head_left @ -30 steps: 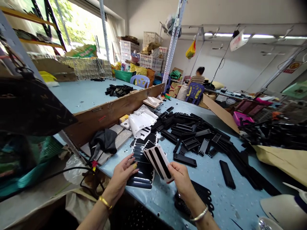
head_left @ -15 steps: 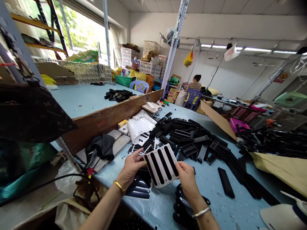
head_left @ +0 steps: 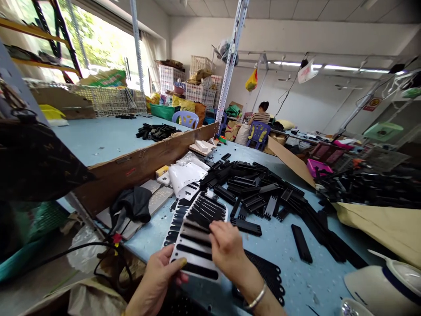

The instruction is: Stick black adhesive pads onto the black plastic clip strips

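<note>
My left hand (head_left: pixel 163 274) pinches the lower left corner of a white sheet (head_left: pixel 194 250) with black rounded strips, its thumb on top. My right hand (head_left: pixel 226 250) is closed over the sheet's right side, fingers curled down; what its fingertips grip is hidden. Behind the sheet lie more black strips on a white sheet (head_left: pixel 175 217), fanned on the blue table. Black perforated pieces with round ends (head_left: pixel 266 272) rest beneath my right forearm. Beyond my hands is a large pile of black strips (head_left: pixel 250 184).
A white pot (head_left: pixel 378 285) stands at the lower right. A wooden divider (head_left: pixel 144 160) runs along the left, with a dark cloth (head_left: pixel 133 206) beside it. A person (head_left: pixel 261 114) sits far back near a purple chair (head_left: pixel 258 134).
The striped white sheet has come down and left, tilting flatter. My left hand has moved lower, and my right hand has moved left over the sheet. The view has turned slightly right.
</note>
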`<action>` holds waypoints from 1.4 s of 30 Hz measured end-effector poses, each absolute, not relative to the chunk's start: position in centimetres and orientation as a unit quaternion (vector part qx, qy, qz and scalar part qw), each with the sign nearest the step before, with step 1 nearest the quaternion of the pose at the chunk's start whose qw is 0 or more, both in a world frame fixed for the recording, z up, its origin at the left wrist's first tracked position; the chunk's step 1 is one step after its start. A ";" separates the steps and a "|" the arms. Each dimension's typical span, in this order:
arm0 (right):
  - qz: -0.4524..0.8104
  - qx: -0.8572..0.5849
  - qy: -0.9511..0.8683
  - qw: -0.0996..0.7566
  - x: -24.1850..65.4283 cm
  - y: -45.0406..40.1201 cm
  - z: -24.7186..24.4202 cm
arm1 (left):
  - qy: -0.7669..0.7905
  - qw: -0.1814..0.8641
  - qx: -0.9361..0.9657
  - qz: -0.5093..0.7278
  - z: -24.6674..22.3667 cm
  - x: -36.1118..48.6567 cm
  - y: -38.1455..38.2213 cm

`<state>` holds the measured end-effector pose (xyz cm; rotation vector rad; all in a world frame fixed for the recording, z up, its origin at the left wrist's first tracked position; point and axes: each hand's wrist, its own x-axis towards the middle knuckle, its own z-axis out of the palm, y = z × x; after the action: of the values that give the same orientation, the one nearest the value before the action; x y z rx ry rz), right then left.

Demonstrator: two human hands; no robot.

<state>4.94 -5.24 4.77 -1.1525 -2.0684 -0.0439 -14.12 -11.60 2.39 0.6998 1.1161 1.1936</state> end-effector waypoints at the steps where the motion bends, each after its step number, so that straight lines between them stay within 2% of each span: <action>1: 0.003 -0.474 -0.818 0.324 4.8 -5.8 4.1 | 0.502 0.633 0.298 0.509 1.6 -14.2 -12.6; 3: 0.031 -0.504 -0.815 0.282 4.9 -7.2 3.0 | 0.515 0.649 0.277 0.486 0.2 -14.4 -14.7; 9: 0.082 -0.393 -0.821 0.406 4.1 -13.7 0.2 | 0.465 0.732 0.221 0.446 -0.4 -15.3 -18.4; 15: 0.108 -0.401 -0.860 0.297 3.7 -17.4 -3.0 | 0.498 0.720 0.212 0.434 -1.8 -15.9 -20.4; 21: 0.138 -0.406 -0.837 0.338 4.4 -18.2 -1.7 | 0.456 0.738 0.238 0.437 -0.6 -16.0 -21.5; 25: 0.156 -0.389 -0.845 0.331 3.7 -18.7 -0.8 | 0.432 0.744 0.251 0.444 0.1 -15.9 -21.6; 34: 0.138 -0.378 -0.847 0.349 2.5 -17.7 -2.0 | 0.478 0.693 0.283 0.460 -0.7 -16.6 -20.9; 40: 0.154 -0.380 -0.850 0.332 2.5 -17.4 -1.6 | 0.455 0.714 0.269 0.458 -1.3 -15.8 -20.1; 42: 0.161 -0.381 -0.840 0.352 3.3 -17.5 -1.1 | 0.445 0.734 0.269 0.436 -1.4 -15.2 -19.8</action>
<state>3.30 -17.52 -1.15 -0.9863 -2.1735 0.4175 -15.23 -19.78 -1.42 0.5907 0.9787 0.9587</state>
